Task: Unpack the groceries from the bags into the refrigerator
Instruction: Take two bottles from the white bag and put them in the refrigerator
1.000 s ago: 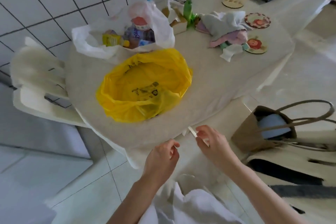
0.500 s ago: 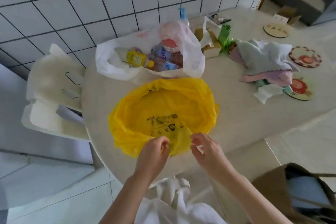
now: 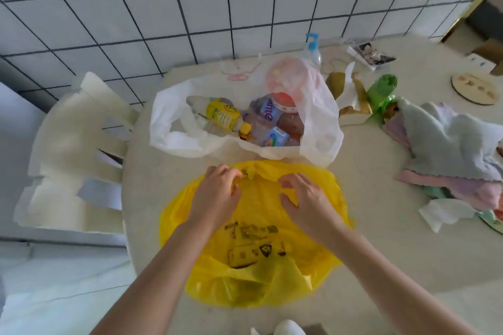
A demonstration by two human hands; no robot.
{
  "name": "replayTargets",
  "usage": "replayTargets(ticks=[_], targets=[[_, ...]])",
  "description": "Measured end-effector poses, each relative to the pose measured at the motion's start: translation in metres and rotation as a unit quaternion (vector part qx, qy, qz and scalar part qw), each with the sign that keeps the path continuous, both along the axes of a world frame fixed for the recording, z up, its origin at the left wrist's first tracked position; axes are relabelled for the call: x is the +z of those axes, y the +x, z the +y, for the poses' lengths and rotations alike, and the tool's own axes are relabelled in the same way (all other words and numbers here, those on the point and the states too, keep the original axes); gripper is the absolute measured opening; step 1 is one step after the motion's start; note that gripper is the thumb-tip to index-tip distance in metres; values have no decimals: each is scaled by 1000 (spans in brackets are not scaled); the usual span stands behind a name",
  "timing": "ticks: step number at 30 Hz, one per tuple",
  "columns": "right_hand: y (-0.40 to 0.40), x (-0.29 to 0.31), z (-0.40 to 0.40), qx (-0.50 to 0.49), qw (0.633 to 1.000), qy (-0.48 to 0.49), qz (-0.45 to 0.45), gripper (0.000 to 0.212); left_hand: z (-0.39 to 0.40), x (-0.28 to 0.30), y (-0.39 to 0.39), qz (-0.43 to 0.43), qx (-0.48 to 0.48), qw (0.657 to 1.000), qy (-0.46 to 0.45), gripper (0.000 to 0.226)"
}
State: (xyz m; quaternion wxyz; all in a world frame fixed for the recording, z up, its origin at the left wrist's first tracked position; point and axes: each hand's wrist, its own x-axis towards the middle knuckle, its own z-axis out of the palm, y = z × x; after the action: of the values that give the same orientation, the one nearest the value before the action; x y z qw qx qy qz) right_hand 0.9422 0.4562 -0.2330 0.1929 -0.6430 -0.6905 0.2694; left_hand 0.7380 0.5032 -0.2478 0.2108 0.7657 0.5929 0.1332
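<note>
- Left hand [image 3: 217, 193] fingers [image 3: 231, 174] are curled and pinch the far rim of the yellow bag [image 3: 253, 236].
- Right hand [image 3: 307, 204] fingers [image 3: 288, 181] are bent, tips on the same far rim just beside the left; whether they actually pinch the film I cannot tell.
- Step in hand, as I judge it: opening the yellow bag to get at its contents.
- Do it well: get a real pinch with both hands on the rim, spread them apart sideways and lift a little so the mouth opens wide.
- Film is thin and slippery; pull slowly, don't tear it or drag the bag off the bench [image 3: 381, 212] edge, which is close to its near side.
- Yellow bag lies slumped and low on the bench near the person; contents are hidden, so check for loose items before tipping.
- White bag [image 3: 190, 139] sits just behind, touching or nearly touching the yellow rim, mouth open.
- Inside it: a yellow bottle [image 3: 224, 117] lying on its side, more bottles [image 3: 268, 119] beside it.
- Keep the spreading hands from knocking the white bag; bottles could roll out.
- Cloths [image 3: 451, 149] are piled to the right, a chair [image 3: 73, 155] at the left, well apart.
- Refrigerator not in view; nothing unpacked yet from what shows.
</note>
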Motion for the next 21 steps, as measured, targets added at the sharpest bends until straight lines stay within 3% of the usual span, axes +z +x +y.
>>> replayTargets(ticks=[3, 8, 13, 15, 17, 18, 21], targets=[[10, -3, 40, 35, 999, -2, -16, 28, 24, -1, 8, 39, -1, 999, 8, 33], [21, -21, 102, 78, 993, -13, -88, 37, 65, -14, 16, 129, -27, 986, 98, 54], [17, -44, 133, 125, 976, -102, -146, 58, 89, -40, 4, 226, 26, 972, 52, 69], [13, -53, 135, 147, 967, -96, -183, 60, 89, -51, -7, 227, 31, 972, 51, 50], [10, -63, 132, 150, 966, -72, -199, 53, 86, -58, -15, 212, 23, 974, 73, 16], [10, -69, 129, 154, 966, -66, -198, 47, 83, -62, -18, 206, 11, 975, 80, 10], [10, -84, 112, 186, 962, -55, -190, 30, 67, -77, -28, 219, -34, 971, 89, 22]])
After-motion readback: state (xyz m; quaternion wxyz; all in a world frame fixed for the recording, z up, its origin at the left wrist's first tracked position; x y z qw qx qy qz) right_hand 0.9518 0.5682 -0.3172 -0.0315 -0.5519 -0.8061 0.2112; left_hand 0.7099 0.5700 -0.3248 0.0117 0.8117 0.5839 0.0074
